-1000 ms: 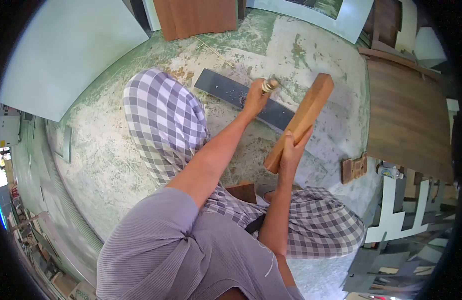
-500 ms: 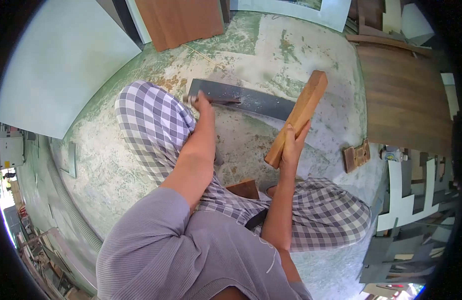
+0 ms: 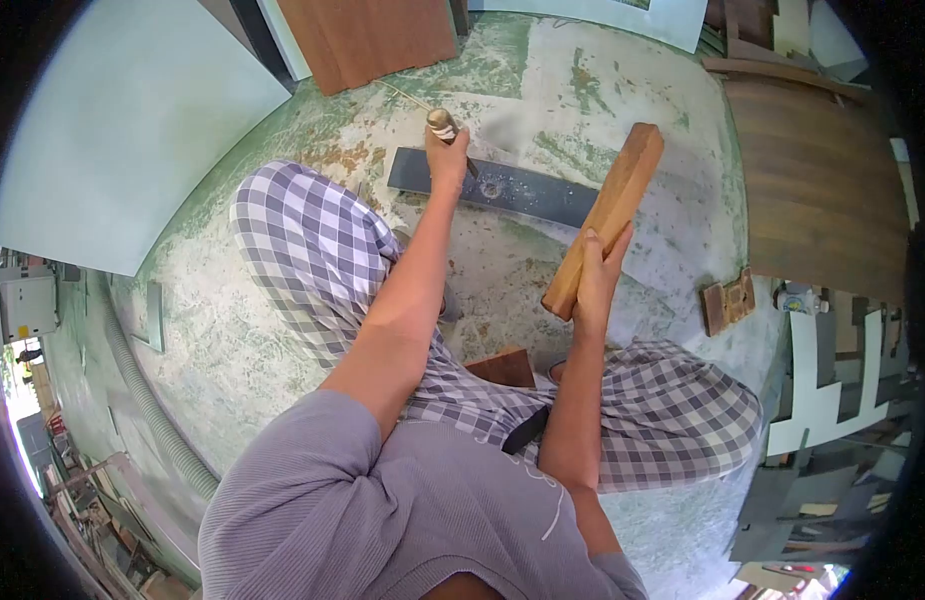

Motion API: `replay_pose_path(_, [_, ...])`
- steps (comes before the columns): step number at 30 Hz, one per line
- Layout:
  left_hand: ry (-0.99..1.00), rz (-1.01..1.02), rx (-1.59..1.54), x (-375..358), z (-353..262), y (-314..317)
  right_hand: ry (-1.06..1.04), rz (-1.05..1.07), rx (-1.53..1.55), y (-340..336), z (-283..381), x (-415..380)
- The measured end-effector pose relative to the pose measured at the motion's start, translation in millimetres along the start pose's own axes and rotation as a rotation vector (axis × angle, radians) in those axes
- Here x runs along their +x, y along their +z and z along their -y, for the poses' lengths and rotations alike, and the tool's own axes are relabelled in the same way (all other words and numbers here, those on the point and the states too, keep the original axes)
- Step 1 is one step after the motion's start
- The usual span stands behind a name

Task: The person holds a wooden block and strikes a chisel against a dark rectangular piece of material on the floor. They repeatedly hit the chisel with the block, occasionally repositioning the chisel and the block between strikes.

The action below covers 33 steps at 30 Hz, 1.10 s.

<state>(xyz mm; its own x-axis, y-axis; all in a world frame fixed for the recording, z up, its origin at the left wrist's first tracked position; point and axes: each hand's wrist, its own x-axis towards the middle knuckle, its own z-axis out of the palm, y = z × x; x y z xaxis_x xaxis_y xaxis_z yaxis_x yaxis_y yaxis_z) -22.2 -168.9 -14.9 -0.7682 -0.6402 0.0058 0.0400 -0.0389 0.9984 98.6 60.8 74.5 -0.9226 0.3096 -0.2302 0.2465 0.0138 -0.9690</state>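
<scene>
My left hand (image 3: 446,160) grips a chisel (image 3: 443,124) by its wooden handle, with the blade pointing down at a dark grey board (image 3: 522,192) lying on the floor. Wood chips are scattered on the board around a small hole beside the blade. My right hand (image 3: 594,275) holds a long brown wooden block (image 3: 607,213) near its lower end, raised at a slant over the board's right part. My knees in checked trousers (image 3: 312,250) flank the board.
A brown panel (image 3: 367,35) and pale sheets (image 3: 112,110) lie at the back and left. A large dark wooden panel (image 3: 822,190) lies to the right, with a small wooden piece (image 3: 729,301) near it. A small wooden block (image 3: 502,368) sits between my legs. A grey hose (image 3: 147,400) runs along the left.
My left hand has swung from low at the board's left end back up to stand the chisel upright on the board. The wooden block stays raised in my right hand.
</scene>
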Motion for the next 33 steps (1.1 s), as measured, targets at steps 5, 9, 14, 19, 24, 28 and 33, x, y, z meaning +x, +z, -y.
replay_pose_path(5, [0.061,0.13,0.128,-8,14,5,-0.034,0.02,-0.004,-1,-4,-3])
replay_pose_path(9, [0.088,0.195,0.154,-8,19,10,0.02,-0.001,0.0,-2,-2,-4])
replay_pose_path(14, [0.132,0.318,0.211,-16,15,18,0.007,-0.002,0.003,-3,-1,-3])
replay_pose_path(19, [0.188,0.374,0.319,-7,39,20,-0.015,-0.001,-0.011,-1,-4,-4])
replay_pose_path(24, [0.099,0.509,0.225,-14,22,26,-0.043,0.025,-0.153,1,21,-15])
replay_pose_path(28, [0.111,0.687,0.341,-4,30,33,-0.287,0.027,-0.193,7,55,-27])
replay_pose_path(33, [0.068,0.727,0.379,-2,42,37,-0.268,0.144,-0.334,20,42,-21])
